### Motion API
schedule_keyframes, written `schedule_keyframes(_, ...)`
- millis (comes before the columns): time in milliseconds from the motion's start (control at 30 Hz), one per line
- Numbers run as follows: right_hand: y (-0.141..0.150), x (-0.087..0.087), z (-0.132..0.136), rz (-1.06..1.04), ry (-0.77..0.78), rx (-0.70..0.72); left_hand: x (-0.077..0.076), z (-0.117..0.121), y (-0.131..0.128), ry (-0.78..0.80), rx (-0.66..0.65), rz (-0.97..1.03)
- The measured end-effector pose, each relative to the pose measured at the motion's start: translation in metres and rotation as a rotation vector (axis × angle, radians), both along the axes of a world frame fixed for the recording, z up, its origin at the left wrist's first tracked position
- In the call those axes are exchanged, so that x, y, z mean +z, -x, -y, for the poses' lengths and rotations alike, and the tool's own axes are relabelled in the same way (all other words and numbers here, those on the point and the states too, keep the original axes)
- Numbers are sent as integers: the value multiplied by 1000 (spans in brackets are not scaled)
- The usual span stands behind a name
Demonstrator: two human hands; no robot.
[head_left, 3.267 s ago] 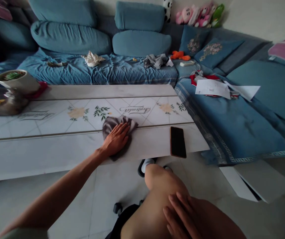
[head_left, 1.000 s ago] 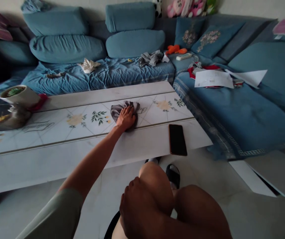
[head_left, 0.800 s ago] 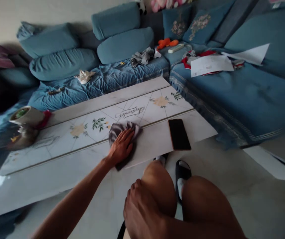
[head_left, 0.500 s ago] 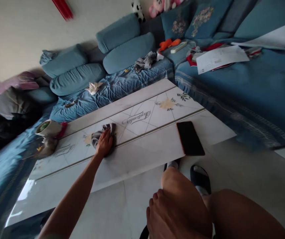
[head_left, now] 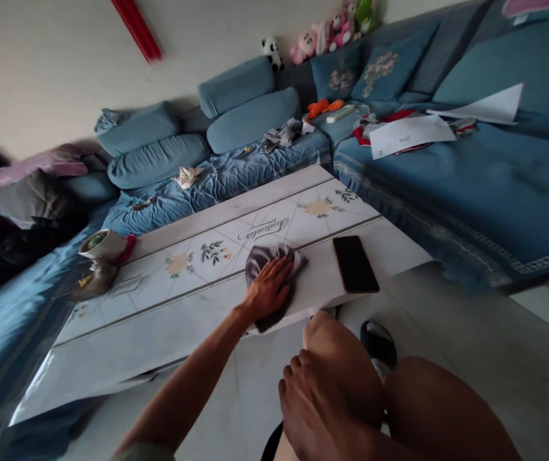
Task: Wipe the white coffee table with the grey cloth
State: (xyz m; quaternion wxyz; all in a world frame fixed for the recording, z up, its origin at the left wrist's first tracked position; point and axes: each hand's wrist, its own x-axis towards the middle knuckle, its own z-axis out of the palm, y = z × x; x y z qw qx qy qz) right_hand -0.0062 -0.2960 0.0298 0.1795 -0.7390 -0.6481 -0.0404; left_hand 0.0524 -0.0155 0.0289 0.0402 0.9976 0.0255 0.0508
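A grey-and-brown striped cloth is pressed against the floral-printed white table by the left hand, its fingers laid flat and slightly spread over the cloth, not closed around it. The cloth lies near the table's front edge, just left of a black smartphone, without touching it. The right hand is kept off the table, its fingers draped loosely over a bare knee. A white planter is placed at the table's far left end. Behind the table, a blue sofa is strewn with crumpled clothes and loose papers.
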Motion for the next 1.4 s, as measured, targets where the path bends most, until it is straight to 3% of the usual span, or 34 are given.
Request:
schedule_keyframes(67,1,-1,-8,28,84,-20,-6,-4,66,12,-42,30)
schedule_keyframes(167,-3,1,-9,90,249,-17,-14,-39,151,4,84,90)
schedule_keyframes(267,-9,7,-4,115,332,25,-20,-76,185,-41,323,144)
schedule_keyframes(333,-11,10,-3,126,360,42,-24,-85,170,-80,441,154)
schedule_keyframes(433,-11,14,-10,164,357,6,-30,-62,106,-105,470,127)
schedule_keyframes(533,-8,19,-21,201,391,13,-33,-13,30,-76,327,109)
schedule_keyframes(633,-5,24,-31,210,415,57,-32,34,-12,-20,134,137)
schedule_keyframes(700,0,21,-34,202,354,52,-29,52,-10,12,42,146)
schedule_keyframes(767,6,13,-34,166,255,20,-26,56,12,18,-19,140)
schedule_keyframes(900,22,-13,-30,68,105,-69,-23,34,78,-32,-109,144)
schedule_keyframes(967,26,-24,-27,52,90,-98,-24,23,95,-73,-138,126)
schedule_keyframes(1033,27,-30,-24,44,91,-117,-26,22,92,-107,-164,82)
schedule_keyframes(1100,25,-29,-21,35,104,-117,-29,31,73,-130,-200,36)
schedule_keyframes(1233,15,-12,-23,30,216,-38,-29,56,30,-149,-275,68)
schedule_keyframes(1300,11,-4,-26,49,264,-10,-26,57,30,-158,-307,121)
schedule_keyframes(1400,10,0,-31,69,350,2,-22,42,61,-188,-316,167)
